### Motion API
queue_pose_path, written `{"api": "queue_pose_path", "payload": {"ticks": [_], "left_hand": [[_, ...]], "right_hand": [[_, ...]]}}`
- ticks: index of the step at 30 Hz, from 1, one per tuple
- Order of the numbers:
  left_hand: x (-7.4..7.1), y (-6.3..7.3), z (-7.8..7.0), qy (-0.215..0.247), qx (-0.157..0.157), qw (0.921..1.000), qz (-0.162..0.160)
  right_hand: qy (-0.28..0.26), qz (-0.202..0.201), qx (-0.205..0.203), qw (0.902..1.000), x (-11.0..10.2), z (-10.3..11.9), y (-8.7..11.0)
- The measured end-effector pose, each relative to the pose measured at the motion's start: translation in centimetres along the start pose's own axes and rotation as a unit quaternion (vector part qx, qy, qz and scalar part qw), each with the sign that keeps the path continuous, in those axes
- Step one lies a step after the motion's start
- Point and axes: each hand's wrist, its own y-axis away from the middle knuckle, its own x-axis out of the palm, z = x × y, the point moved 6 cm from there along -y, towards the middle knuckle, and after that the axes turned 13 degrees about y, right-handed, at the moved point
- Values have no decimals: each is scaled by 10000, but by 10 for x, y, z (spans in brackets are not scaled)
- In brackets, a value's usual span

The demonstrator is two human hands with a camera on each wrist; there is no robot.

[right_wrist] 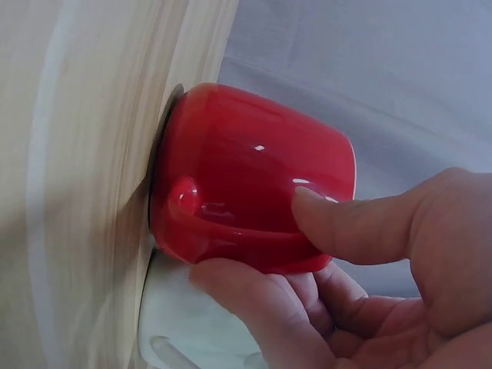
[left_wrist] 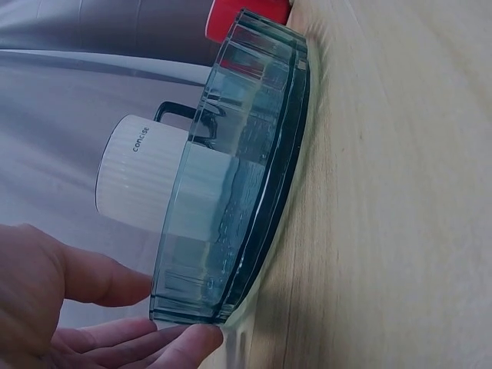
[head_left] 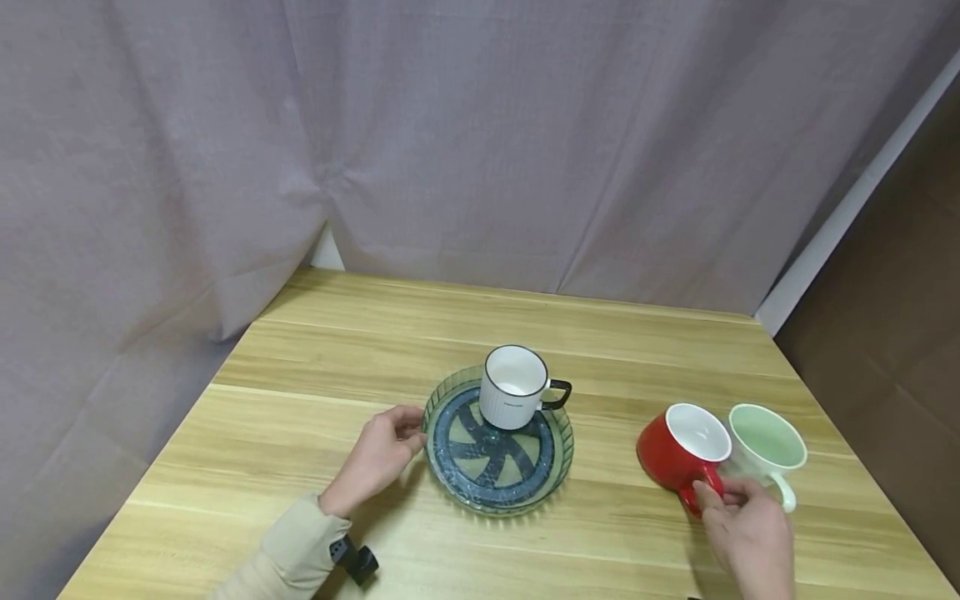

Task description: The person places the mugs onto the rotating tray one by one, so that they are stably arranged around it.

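Note:
A white ribbed mug (head_left: 513, 392) with a black rim and black handle stands upright in a round, clear greenish glass dish (head_left: 566, 450). A dark blue ring with curved spokes shows on the dish's base. At the dish's left side, my left hand (head_left: 381, 450) has its thumb and fingertips against the outer wall and rim. To the right, my right hand (head_left: 750, 529) pinches the handle of a red mug (right_wrist: 246, 161) with a white inside. That mug is upright, its base close to the table. Beside it stands a pale green mug (head_left: 772, 442), its lower part partly hidden by the right hand.
Everything stands on a wood-grain table (head_left: 360, 333). Grey curtain cloth (head_left: 480, 150) hangs behind the table and on the left, and a brown panel (head_left: 885, 350) rises along the right. A dark wrist device (head_left: 352, 560) is strapped over the left sleeve.

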Motion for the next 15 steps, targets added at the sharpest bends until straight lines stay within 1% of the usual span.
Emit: {"api": "queue_pose_path", "payload": {"ticks": [3,10,15], "left_hand": [[0,0,1,24,5,10000,19],[0,0,1,86,-74,9999,-100],[0,1,1,128,-63,9999,-54]], "right_hand": [[-5,-71,22,10000,-1,-1,0],[-5,-80,79,9999,-2,0,0],[-6,-184,84,9998,-4,0,1]]}}
